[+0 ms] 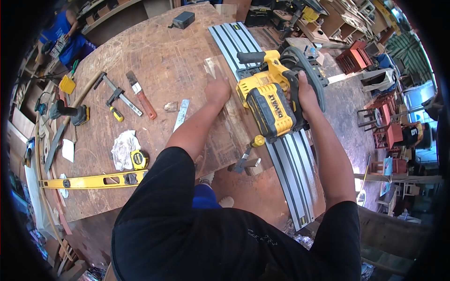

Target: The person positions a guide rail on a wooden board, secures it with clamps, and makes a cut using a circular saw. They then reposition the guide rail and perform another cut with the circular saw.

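My right hand (307,96) is wrapped round the rear handle of a yellow and black DeWalt track saw (269,89). The saw sits on a long silver guide rail (293,171), which runs across the table edge and sticks out toward me. Left of the rail, my left hand (218,89) lies with fingers stretched out on a wooden board (241,122). A clamp with a yellow handle (258,141) is at the board's near end, beside the rail. A metal ruler (182,114) lies by my left forearm.
On the wooden table (159,51) lie a bar clamp (119,95), a scraper (141,96), a tape measure (139,160), a white rag (124,149), a yellow level (93,181) and a cordless drill (70,112). Another person (61,35) is at the far left.
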Tool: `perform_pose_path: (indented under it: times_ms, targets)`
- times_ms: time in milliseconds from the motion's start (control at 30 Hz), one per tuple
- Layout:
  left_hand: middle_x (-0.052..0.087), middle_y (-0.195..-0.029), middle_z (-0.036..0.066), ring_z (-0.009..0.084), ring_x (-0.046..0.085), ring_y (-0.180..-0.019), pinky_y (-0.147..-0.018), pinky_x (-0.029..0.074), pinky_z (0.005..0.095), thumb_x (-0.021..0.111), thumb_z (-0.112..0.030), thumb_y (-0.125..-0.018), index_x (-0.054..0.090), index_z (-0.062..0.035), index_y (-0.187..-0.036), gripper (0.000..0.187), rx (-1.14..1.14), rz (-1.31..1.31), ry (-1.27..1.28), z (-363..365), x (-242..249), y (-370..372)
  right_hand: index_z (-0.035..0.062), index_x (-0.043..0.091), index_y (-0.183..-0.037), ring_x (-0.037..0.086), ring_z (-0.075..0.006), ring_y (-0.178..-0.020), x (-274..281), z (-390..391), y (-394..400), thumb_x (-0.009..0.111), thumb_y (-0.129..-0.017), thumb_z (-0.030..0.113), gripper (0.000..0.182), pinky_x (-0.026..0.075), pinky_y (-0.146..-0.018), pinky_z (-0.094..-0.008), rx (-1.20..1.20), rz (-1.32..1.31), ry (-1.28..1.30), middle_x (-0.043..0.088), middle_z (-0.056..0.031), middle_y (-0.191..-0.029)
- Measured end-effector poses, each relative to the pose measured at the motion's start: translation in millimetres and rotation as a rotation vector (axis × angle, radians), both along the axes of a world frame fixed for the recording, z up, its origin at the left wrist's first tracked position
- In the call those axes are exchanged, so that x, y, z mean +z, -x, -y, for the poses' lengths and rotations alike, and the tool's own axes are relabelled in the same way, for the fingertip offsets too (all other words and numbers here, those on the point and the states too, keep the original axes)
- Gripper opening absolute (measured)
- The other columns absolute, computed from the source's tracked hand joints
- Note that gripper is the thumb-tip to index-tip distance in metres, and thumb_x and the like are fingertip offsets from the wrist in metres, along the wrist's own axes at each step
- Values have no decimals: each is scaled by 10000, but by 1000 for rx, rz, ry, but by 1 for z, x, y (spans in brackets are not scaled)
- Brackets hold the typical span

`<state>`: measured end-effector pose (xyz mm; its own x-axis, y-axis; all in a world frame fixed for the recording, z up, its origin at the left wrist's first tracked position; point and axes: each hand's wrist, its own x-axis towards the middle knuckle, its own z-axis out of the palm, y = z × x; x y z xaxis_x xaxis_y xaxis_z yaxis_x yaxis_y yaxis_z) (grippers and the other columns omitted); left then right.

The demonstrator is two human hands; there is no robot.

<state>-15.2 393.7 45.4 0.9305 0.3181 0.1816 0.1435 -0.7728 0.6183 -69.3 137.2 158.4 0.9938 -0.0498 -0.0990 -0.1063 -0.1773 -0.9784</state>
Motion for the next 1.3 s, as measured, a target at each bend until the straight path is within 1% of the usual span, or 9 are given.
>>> perform_pose_path:
  times_ms: [67,133,467,533,667,733,767,833,1300]
  targets:
    - [288,-1381,375,482,455,-1184,-974,415,468,450,-300,-935,184,-80,-1463,631,-1,4,-2,0,-1,-1,33,605,-763,548,-166,-551,0,-1,-2,364,-894,664,689,447,-545,-290,-11,4,6,563,-66,-620]
    - [293,-1374,379,486,460,-1175,-967,419,472,454,-296,-933,188,-79,-1461,630,-7,11,5,0,1,2,-30,590,-768,554,-178,-523,-1,-1,-4,413,-896,643,707,467,-521,-302,-7,19,-35,562,-94,-625]
    - [326,-1347,375,482,487,-1136,-946,432,477,453,-298,-935,188,-88,-1462,627,1,18,-19,0,2,1,-35,591,-776,546,-179,-513,5,-8,-15,420,-889,648,713,457,-519,-297,-2,10,-39,551,-94,-604]
    - [336,-1339,371,477,498,-1121,-936,437,480,452,-303,-936,184,-89,-1464,629,-6,-8,-15,0,3,1,26,613,-792,543,-159,-562,8,-10,-16,369,-888,671,696,434,-551,-286,-2,-18,7,569,-67,-634]
    - [339,-1338,368,473,506,-1112,-928,440,480,453,-306,-936,184,-96,-1465,630,-4,18,-41,3,0,3,23,606,-789,540,-161,-552,4,-10,-17,375,-888,668,693,435,-544,-288,-1,-3,-19,563,-67,-625]
    - [332,-1343,367,472,510,-1104,-923,442,482,457,-308,-935,187,-96,-1464,630,-4,19,-30,3,1,2,-37,597,-783,538,-169,-513,5,-11,-22,412,-897,641,712,454,-517,-297,7,4,-68,548,-89,-609]
    - [332,-1343,367,472,510,-1104,-923,442,482,457,-308,-935,187,-96,-1464,630,-7,19,-31,3,0,2,-37,597,-783,538,-169,-513,5,-11,-24,412,-897,641,712,454,-517,-297,4,3,-69,548,-89,-609]
    - [328,-1344,369,473,514,-1095,-917,444,485,460,-306,-934,193,-98,-1462,627,-12,27,-19,2,0,2,18,599,-786,535,-163,-533,5,-11,-26,378,-890,666,692,435,-523,-290,25,-2,-38,558,-69,-616]
    - [334,-1330,372,476,530,-1069,-906,448,490,448,-308,-939,203,-137,-1466,605,-21,42,-51,6,-3,6,-18,609,-849,549,-163,-547,2,-12,-34,381,-891,665,721,452,-529,-290,22,23,-46,574,-85,-644]
